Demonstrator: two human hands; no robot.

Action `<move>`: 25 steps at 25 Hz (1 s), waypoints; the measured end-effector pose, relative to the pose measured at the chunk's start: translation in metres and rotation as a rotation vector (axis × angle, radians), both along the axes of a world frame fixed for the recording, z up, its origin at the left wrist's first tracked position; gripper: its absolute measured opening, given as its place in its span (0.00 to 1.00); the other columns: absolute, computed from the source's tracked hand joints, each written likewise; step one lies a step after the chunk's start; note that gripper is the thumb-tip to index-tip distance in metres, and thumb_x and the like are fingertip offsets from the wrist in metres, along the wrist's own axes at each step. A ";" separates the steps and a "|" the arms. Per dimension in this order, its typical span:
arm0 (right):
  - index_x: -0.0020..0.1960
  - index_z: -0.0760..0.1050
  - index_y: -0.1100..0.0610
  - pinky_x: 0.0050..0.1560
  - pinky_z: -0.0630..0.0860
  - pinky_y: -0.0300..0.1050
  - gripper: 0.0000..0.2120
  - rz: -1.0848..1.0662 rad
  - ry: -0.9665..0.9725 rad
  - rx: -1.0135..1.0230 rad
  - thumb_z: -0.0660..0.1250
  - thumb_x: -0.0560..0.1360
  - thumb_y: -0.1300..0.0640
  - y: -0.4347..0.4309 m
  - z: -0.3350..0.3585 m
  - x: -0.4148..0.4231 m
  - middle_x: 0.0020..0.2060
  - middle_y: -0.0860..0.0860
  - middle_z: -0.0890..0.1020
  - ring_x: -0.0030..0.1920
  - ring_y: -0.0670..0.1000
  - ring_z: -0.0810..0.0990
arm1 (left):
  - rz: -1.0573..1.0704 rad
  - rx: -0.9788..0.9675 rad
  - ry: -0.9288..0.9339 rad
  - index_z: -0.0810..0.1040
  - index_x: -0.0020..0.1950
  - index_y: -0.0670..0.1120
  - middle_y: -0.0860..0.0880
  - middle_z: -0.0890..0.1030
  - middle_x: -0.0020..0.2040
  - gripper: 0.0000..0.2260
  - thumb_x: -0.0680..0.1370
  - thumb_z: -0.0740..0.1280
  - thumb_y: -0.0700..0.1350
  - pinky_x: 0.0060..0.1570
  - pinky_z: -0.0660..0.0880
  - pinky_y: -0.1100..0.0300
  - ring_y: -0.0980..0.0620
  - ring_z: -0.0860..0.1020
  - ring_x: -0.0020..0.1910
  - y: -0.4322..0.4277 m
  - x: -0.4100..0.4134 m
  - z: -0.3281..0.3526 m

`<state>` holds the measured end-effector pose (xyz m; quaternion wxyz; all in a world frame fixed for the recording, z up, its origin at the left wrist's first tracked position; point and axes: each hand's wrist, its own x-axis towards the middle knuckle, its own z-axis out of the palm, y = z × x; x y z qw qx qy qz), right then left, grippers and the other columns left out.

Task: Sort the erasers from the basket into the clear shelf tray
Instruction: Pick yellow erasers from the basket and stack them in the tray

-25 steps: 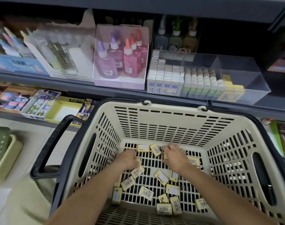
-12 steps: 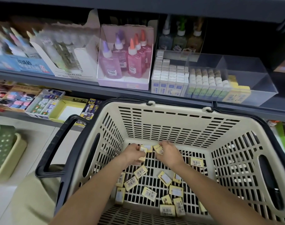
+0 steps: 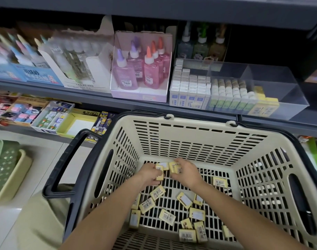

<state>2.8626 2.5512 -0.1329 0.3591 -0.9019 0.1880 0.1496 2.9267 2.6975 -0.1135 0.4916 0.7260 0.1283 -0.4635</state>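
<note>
Left hand (image 3: pixel 149 175) and right hand (image 3: pixel 188 173) drew together, seemingly gripping erasers (image 3: pixel 176 168).

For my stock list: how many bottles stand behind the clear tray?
3, in a row behind the clear tray: bluish bottle at left, green bottle in the middle, brown bottle at right. Others may be hidden behind.

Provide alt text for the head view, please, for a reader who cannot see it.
The left hand and right hand each grip small yellow erasers inside a beige basket, with more scattered on its floor. A clear shelf tray behind holds rows of erasers.
</note>
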 end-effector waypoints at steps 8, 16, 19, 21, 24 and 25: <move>0.69 0.63 0.49 0.54 0.70 0.39 0.38 0.102 -0.081 0.213 0.75 0.64 0.46 0.025 0.012 0.008 0.56 0.49 0.73 0.55 0.47 0.72 | 0.102 -0.320 0.136 0.77 0.56 0.42 0.43 0.83 0.49 0.13 0.72 0.71 0.35 0.42 0.79 0.57 0.49 0.82 0.47 0.004 0.001 0.008; 0.68 0.65 0.51 0.63 0.67 0.46 0.23 0.416 -0.076 -0.274 0.60 0.75 0.63 0.020 -0.005 0.022 0.66 0.49 0.67 0.64 0.55 0.69 | 0.231 -0.237 0.058 0.72 0.60 0.43 0.43 0.81 0.54 0.22 0.69 0.73 0.35 0.50 0.78 0.54 0.46 0.80 0.54 0.023 0.020 0.004; 0.65 0.65 0.52 0.58 0.69 0.45 0.20 0.403 -0.024 -0.290 0.63 0.75 0.61 0.019 -0.010 0.020 0.63 0.51 0.71 0.62 0.54 0.70 | 0.263 -0.229 0.037 0.73 0.60 0.42 0.43 0.80 0.54 0.20 0.70 0.73 0.35 0.51 0.77 0.53 0.46 0.79 0.54 0.026 0.025 0.002; 0.68 0.64 0.53 0.58 0.71 0.46 0.22 0.382 0.043 -0.246 0.64 0.75 0.56 0.011 -0.007 0.015 0.63 0.52 0.71 0.62 0.53 0.71 | 0.211 -0.213 0.056 0.73 0.59 0.43 0.43 0.80 0.54 0.20 0.69 0.73 0.34 0.50 0.78 0.54 0.47 0.79 0.54 0.025 0.024 0.003; 0.63 0.72 0.53 0.51 0.76 0.47 0.20 0.307 0.085 -0.136 0.65 0.72 0.51 -0.005 0.006 0.007 0.55 0.53 0.76 0.53 0.51 0.76 | 0.085 -0.188 0.070 0.74 0.59 0.43 0.45 0.81 0.53 0.20 0.69 0.73 0.34 0.52 0.78 0.53 0.49 0.79 0.53 0.015 0.017 0.007; 0.59 0.76 0.53 0.47 0.76 0.47 0.17 0.250 0.070 -0.059 0.64 0.72 0.51 -0.010 0.014 0.005 0.51 0.54 0.79 0.47 0.49 0.77 | 0.063 -0.202 0.074 0.74 0.59 0.43 0.45 0.81 0.53 0.20 0.69 0.73 0.34 0.52 0.78 0.54 0.49 0.79 0.53 0.011 0.015 0.010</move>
